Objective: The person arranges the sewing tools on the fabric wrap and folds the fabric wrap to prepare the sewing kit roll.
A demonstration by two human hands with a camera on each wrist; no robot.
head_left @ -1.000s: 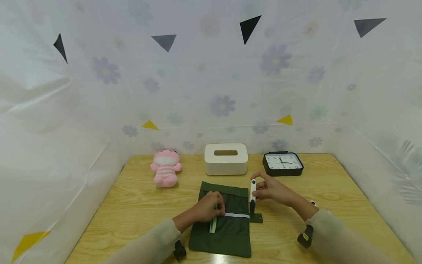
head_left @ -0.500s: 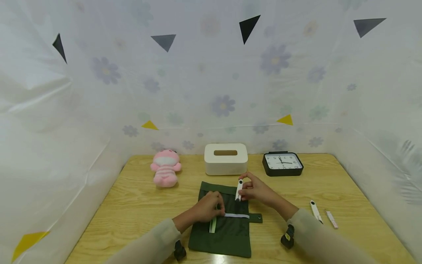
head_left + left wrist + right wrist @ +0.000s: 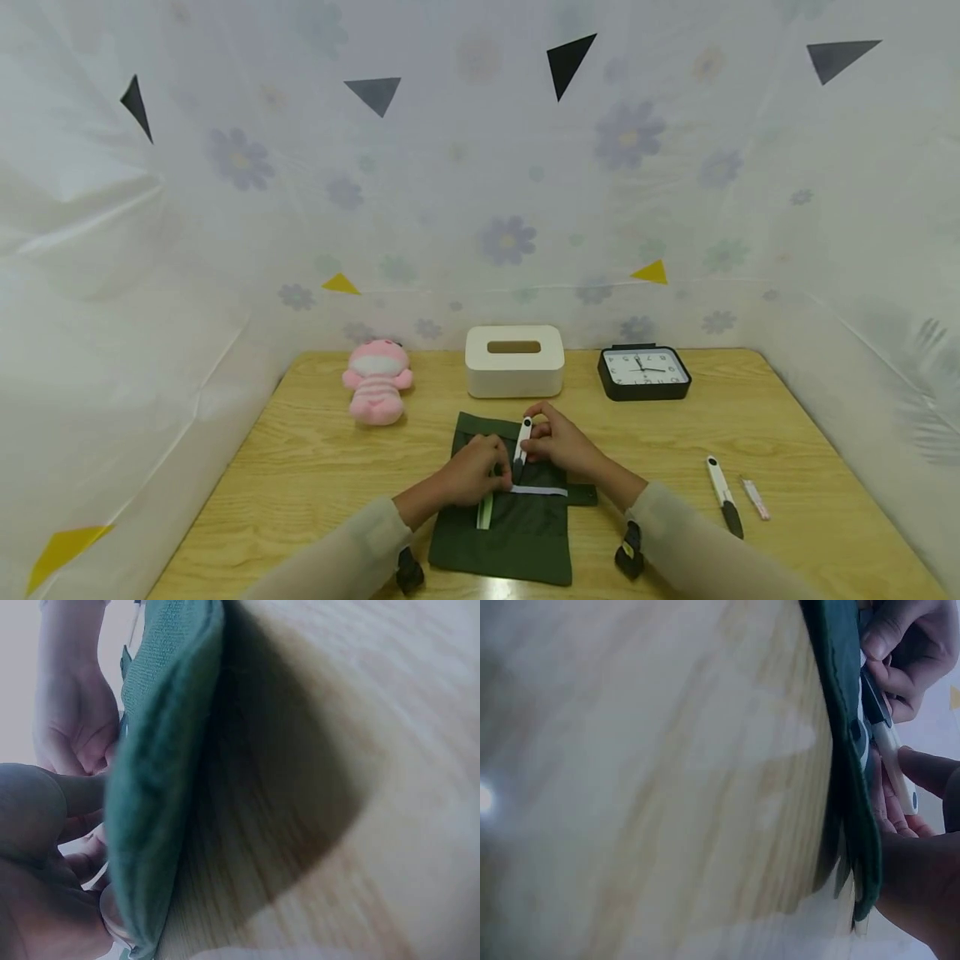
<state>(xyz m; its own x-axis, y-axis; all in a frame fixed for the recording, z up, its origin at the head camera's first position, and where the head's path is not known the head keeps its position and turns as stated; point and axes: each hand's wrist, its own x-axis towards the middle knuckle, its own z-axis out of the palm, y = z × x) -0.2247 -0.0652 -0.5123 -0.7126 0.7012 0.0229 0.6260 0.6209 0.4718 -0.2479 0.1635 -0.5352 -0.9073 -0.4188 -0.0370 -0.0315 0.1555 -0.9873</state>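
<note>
A dark green fabric pouch (image 3: pixel 517 552) lies unfolded on the table, with a white band (image 3: pixel 542 491) across its middle. My left hand (image 3: pixel 472 472) rests on it, fingers curled and pinching the pouch at the band's left end. Between the thumb and fingers of my right hand (image 3: pixel 561 443) is a slim tool (image 3: pixel 524 433) with a white handle and a dark end. That dark end points down at the band, close to my left fingertips; the right wrist view shows the tool's white handle (image 3: pixel 895 759) too. A pale green strip-like item (image 3: pixel 484 512) sits in the pouch, partly under my left hand.
To the right lie a similar white-and-dark tool (image 3: pixel 723 495) and a small pale pinkish item (image 3: pixel 754 498). Along the back stand a pink plush toy (image 3: pixel 377 385), a white tissue box (image 3: pixel 514 379) and a black-framed clock (image 3: pixel 645 372). A snap tab (image 3: pixel 583 495) sticks out from the pouch's right side.
My right hand has carried the white-handled tool leftward from beyond the pouch's right edge to over the band beside my left hand. The left hand has stayed in place.
</note>
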